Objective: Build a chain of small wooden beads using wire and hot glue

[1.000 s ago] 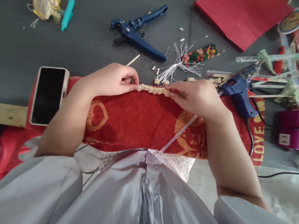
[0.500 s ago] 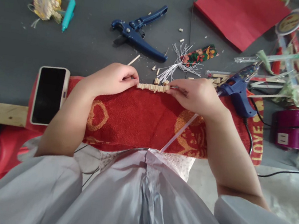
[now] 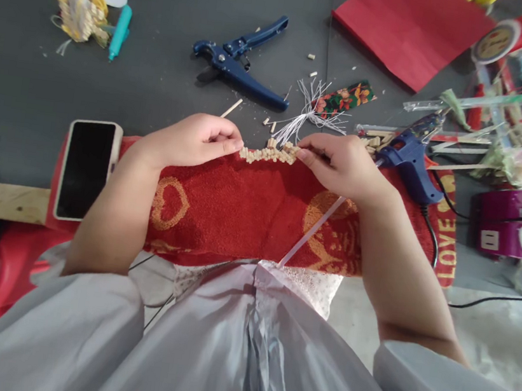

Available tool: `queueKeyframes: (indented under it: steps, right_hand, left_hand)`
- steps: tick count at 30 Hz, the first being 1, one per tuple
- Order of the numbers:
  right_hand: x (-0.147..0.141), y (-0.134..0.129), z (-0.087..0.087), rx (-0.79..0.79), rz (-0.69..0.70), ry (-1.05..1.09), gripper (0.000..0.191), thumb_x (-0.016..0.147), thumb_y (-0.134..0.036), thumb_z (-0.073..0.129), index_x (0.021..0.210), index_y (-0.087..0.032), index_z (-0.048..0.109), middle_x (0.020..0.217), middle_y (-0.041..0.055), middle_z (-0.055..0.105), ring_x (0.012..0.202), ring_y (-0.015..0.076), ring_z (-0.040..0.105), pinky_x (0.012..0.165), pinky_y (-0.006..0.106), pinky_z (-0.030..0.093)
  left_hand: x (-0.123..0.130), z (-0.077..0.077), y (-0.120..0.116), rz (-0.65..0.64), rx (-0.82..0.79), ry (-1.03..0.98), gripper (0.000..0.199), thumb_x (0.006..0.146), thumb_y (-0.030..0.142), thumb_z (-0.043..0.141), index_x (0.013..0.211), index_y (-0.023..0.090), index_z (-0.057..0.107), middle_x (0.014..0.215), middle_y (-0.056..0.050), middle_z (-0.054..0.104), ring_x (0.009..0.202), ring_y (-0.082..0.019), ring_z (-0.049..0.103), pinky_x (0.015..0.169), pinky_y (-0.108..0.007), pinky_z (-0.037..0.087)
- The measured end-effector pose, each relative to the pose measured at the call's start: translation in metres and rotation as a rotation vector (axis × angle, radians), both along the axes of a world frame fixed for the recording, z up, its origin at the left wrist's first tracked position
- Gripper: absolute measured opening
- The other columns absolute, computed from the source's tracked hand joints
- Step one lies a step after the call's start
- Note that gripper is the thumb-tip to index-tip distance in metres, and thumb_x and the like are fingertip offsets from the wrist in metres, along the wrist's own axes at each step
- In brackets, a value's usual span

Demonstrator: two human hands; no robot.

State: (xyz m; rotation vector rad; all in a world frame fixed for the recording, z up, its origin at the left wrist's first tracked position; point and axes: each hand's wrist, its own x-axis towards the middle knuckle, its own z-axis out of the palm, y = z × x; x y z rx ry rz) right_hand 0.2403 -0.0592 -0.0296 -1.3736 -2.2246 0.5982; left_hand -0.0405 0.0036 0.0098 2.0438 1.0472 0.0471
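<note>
A strip of small pale wooden pieces (image 3: 269, 155) spans the gap between my hands, its row uneven. My left hand (image 3: 205, 141) pinches the strip's left end between thumb and fingertips. At the right end, the thumb and fingers of my right hand (image 3: 330, 160) grip it the same way. The strip is held over the far edge of a folded red towel (image 3: 239, 212). Just beyond it are a few more short wooden pieces (image 3: 272, 143) and a bundle of white strings (image 3: 300, 120) with a floral-patterned wrap (image 3: 345, 99).
A blue cutter (image 3: 242, 65) lies farther back. At right are a blue glue gun (image 3: 413, 154), a purple power block (image 3: 516, 226), sticks, a red ribbon spool (image 3: 520, 34) and red paper (image 3: 412, 32). At left are a phone (image 3: 85, 169), yellow thread (image 3: 80, 8) and a teal pen-like item (image 3: 119, 32).
The strip has turned from edge-on so more of its uneven face shows. Both hands keep their hold with little movement, and the view has shifted slightly.
</note>
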Motion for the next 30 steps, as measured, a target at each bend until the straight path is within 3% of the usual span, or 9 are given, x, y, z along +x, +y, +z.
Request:
queueKeyframes:
  steps: [6, 13, 23, 27, 30]
  right_hand:
    - [0.0007, -0.0006, 0.0048, -0.047, 0.005, 0.034, 0.031, 0.099, -0.039, 0.046, 0.089, -0.019, 0.067, 0.076, 0.0047, 0.068, 0.066, 0.0164, 0.055, 0.065, 0.031, 0.040]
    - [0.0008, -0.0002, 0.0040, -0.024, 0.028, 0.091, 0.029, 0.099, -0.037, 0.048, 0.084, -0.019, 0.066, 0.073, 0.0033, 0.066, 0.064, 0.0152, 0.056, 0.065, 0.031, 0.041]
    - [-0.0004, -0.0033, 0.0044, -0.011, 0.019, 0.249, 0.017, 0.089, -0.034, 0.065, 0.094, -0.019, 0.072, 0.082, 0.0036, 0.073, 0.063, 0.0141, 0.061, 0.062, 0.030, 0.050]
    - [-0.0003, -0.0042, 0.0062, -0.022, 0.048, 0.222, 0.011, 0.084, -0.026, 0.067, 0.093, -0.025, 0.073, 0.090, 0.0047, 0.076, 0.068, 0.0175, 0.065, 0.066, 0.034, 0.054]
    - [-0.0006, -0.0038, 0.0060, 0.003, 0.087, 0.140, 0.009, 0.081, -0.022, 0.066, 0.088, -0.026, 0.071, 0.085, 0.0037, 0.074, 0.069, 0.0185, 0.064, 0.066, 0.035, 0.053]
  left_hand:
    - [-0.0009, -0.0010, -0.0012, -0.003, -0.067, -0.020, 0.039, 0.084, 0.051, 0.062, 0.101, 0.017, 0.070, 0.080, -0.003, 0.069, 0.067, -0.011, 0.057, 0.064, -0.024, 0.043]
    - [0.0001, 0.0013, -0.0029, 0.004, -0.039, 0.000, 0.038, 0.084, 0.050, 0.061, 0.099, 0.016, 0.070, 0.077, -0.002, 0.066, 0.064, -0.010, 0.051, 0.064, -0.024, 0.040]
    - [0.0012, 0.0037, -0.0018, -0.069, 0.047, 0.088, 0.033, 0.084, 0.045, 0.062, 0.099, 0.015, 0.064, 0.067, 0.005, 0.040, 0.063, -0.007, 0.039, 0.070, -0.025, 0.037]
    - [0.0036, 0.0056, -0.0029, -0.076, 0.074, 0.140, 0.029, 0.083, 0.041, 0.062, 0.095, 0.015, 0.064, 0.067, 0.005, 0.041, 0.064, -0.008, 0.041, 0.071, -0.025, 0.038]
    - [0.0048, 0.0052, -0.0029, -0.107, 0.087, 0.178, 0.026, 0.081, 0.038, 0.062, 0.093, 0.016, 0.066, 0.068, 0.004, 0.045, 0.066, -0.010, 0.044, 0.072, -0.025, 0.038]
